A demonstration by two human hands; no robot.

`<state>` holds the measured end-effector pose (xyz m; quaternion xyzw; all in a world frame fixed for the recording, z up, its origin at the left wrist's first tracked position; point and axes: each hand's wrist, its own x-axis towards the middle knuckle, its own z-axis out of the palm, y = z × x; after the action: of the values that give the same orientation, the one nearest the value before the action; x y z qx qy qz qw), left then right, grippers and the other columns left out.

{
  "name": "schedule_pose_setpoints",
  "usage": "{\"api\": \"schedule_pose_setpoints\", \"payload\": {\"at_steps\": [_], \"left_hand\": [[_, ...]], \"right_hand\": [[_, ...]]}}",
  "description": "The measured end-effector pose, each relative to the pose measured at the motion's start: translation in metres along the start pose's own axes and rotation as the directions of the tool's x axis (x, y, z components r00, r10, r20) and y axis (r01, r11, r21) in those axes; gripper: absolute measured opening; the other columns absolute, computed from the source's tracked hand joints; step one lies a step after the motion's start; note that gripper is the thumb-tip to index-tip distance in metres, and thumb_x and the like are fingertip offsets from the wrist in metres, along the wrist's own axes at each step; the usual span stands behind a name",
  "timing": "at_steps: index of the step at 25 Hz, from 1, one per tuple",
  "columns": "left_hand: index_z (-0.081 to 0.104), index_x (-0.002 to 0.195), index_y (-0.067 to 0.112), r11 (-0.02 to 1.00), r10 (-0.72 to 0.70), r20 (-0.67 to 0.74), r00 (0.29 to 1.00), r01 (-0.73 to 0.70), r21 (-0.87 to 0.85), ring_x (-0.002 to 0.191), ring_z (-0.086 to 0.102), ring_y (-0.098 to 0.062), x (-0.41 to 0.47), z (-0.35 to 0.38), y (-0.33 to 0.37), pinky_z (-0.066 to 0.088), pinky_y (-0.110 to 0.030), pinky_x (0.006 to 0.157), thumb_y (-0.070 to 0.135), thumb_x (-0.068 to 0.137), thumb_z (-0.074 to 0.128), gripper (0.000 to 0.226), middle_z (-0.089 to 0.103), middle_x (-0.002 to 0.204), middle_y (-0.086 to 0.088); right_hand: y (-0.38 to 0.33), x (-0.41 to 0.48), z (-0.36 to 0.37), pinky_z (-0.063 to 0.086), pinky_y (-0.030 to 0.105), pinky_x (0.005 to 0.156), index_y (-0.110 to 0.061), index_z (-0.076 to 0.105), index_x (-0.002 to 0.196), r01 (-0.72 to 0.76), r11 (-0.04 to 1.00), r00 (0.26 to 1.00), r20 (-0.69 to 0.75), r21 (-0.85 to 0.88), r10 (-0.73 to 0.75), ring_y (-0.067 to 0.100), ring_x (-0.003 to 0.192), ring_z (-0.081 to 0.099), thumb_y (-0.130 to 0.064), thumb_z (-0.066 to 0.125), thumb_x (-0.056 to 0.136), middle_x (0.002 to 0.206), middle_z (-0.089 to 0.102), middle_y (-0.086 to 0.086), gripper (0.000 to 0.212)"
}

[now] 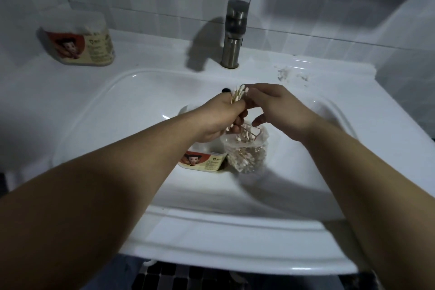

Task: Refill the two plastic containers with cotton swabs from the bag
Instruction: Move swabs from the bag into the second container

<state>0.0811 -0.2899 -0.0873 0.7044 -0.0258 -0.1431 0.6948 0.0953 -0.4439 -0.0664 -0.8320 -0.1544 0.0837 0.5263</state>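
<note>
I am gripping a bundle of cotton swabs point(239, 96) in my left hand point(217, 122), fist curled round the wooden sticks so the white heads are fanning out above my knuckles, over the middle of the sink point(141, 77). I am holding them upright, I think, so that they are lining up before going into a container. My right hand point(280, 108) is reaching across to the heads, fingertips on them and thumb hanging free below; whether it is pinching them or only evening them out, I cannot tell. The sticks are looking pale tan, the tips white and fluffy, with a few lower ends poking out under my palm. Directly beneath, the clear bag point(247, 150) is standing open in the basin, holding many more swabs and sitting close enough to catch strays. Just beside it on the left, the low labelled container point(202, 161) is waiting, partly hidden by my wrist. The second container point(80, 42) is sitting well apart on the ledge, left of the faucet point(234, 33).
</note>
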Motion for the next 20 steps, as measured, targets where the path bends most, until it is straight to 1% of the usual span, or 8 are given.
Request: {"api": "schedule_pose_setpoints", "payload": {"at_steps": [2, 5, 8, 11, 13, 15, 17, 20], "left_hand": [[0.056, 0.101, 0.012, 0.999, 0.006, -0.039, 0.999, -0.007, -0.035, 0.052, 0.037, -0.008, 0.000, 0.000, 0.002, 0.035, -0.021, 0.048, 0.024, 0.109, 0.046, 0.018, 0.044, 0.073, -0.002], [0.056, 0.102, 0.013, 0.991, 0.029, -0.089, 0.996, -0.040, -0.131, 0.048, 0.031, -0.006, 0.001, 0.000, 0.006, 0.028, -0.021, 0.046, 0.028, 0.109, 0.047, 0.019, 0.039, 0.059, 0.006], [0.056, 0.100, 0.016, 0.982, 0.035, -0.130, 0.991, -0.058, -0.180, 0.047, 0.032, -0.006, 0.001, -0.002, 0.007, 0.030, -0.021, 0.047, 0.030, 0.108, 0.047, 0.019, 0.039, 0.060, 0.008], [0.061, 0.100, 0.017, 0.973, 0.021, -0.173, 0.985, -0.060, -0.223, 0.049, 0.038, -0.005, 0.002, -0.003, 0.007, 0.041, -0.021, 0.051, 0.030, 0.108, 0.048, 0.020, 0.043, 0.064, 0.007], [0.062, 0.101, 0.017, 0.975, 0.027, -0.222, 0.975, -0.075, -0.210, 0.056, 0.046, -0.006, 0.004, -0.004, 0.006, 0.049, -0.025, 0.059, 0.028, 0.108, 0.048, 0.019, 0.049, 0.070, 0.006], [0.060, 0.100, 0.017, 0.979, 0.031, -0.279, 0.960, -0.086, -0.187, 0.063, 0.049, -0.010, 0.008, -0.007, 0.005, 0.052, -0.029, 0.064, 0.027, 0.108, 0.049, 0.017, 0.053, 0.078, 0.004], [0.058, 0.099, 0.016, 0.986, 0.022, -0.305, 0.952, -0.071, -0.154, 0.062, 0.046, -0.012, 0.010, -0.009, 0.004, 0.051, -0.031, 0.064, 0.029, 0.107, 0.050, 0.018, 0.051, 0.075, 0.001], [0.064, 0.098, 0.013, 0.997, 0.029, -0.294, 0.955, -0.047, -0.054, 0.055, 0.046, -0.016, 0.009, -0.008, 0.002, 0.046, -0.032, 0.065, 0.042, 0.102, 0.058, 0.030, 0.049, 0.065, 0.000]], "right_hand": [[-0.001, 0.000, 0.001, 0.052, 0.035, 0.070, -0.018, 0.057, 0.138, -0.037, 0.999, 0.999, -0.015, 0.036, 0.038, 0.016, 0.101, 0.069, -0.017, 0.049, 0.103, 0.109, 0.070, 0.006, 0.036], [-0.003, -0.004, -0.003, 0.048, 0.030, 0.071, -0.020, 0.074, 0.109, -0.002, 0.979, 0.999, 0.042, -0.206, 0.011, 0.010, 0.085, 0.066, -0.008, 0.056, 0.091, 0.097, 0.075, 0.004, 0.028], [-0.007, -0.010, -0.006, 0.045, 0.022, 0.067, -0.030, 0.079, 0.082, 0.034, 0.864, 0.993, 0.111, -0.502, 0.026, -0.004, 0.070, 0.063, -0.019, 0.063, 0.091, 0.072, 0.073, -0.019, 0.022], [-0.009, -0.010, -0.009, 0.051, 0.025, 0.068, -0.027, 0.079, 0.085, 0.036, 0.866, 0.996, 0.090, -0.498, 0.010, 0.003, 0.076, 0.068, -0.023, 0.063, 0.094, 0.075, 0.075, -0.017, 0.018], [-0.005, -0.005, -0.012, 0.047, 0.020, 0.064, -0.026, 0.078, 0.086, -0.011, 0.845, 1.000, 0.007, -0.534, 0.017, 0.003, 0.077, 0.067, -0.021, 0.064, 0.093, 0.076, 0.074, -0.014, 0.017], [0.001, 0.000, -0.016, 0.042, 0.013, 0.057, -0.026, 0.077, 0.086, -0.095, 0.884, 0.985, -0.170, -0.457, 0.018, -0.004, 0.068, 0.062, -0.018, 0.064, 0.093, 0.077, 0.074, -0.014, 0.017], [0.003, 0.003, -0.017, 0.041, 0.012, 0.054, -0.024, 0.077, 0.090, -0.107, 0.970, 0.956, -0.291, -0.218, 0.040, -0.006, 0.057, 0.057, -0.014, 0.066, 0.091, 0.076, 0.076, -0.011, 0.015], [-0.002, 0.001, -0.011, 0.046, 0.025, 0.060, -0.017, 0.075, 0.096, -0.037, 0.998, 0.960, -0.276, 0.050, 0.050, 0.007, 0.056, 0.057, -0.006, 0.075, 0.085, 0.071, 0.073, 0.000, 0.016]]}}
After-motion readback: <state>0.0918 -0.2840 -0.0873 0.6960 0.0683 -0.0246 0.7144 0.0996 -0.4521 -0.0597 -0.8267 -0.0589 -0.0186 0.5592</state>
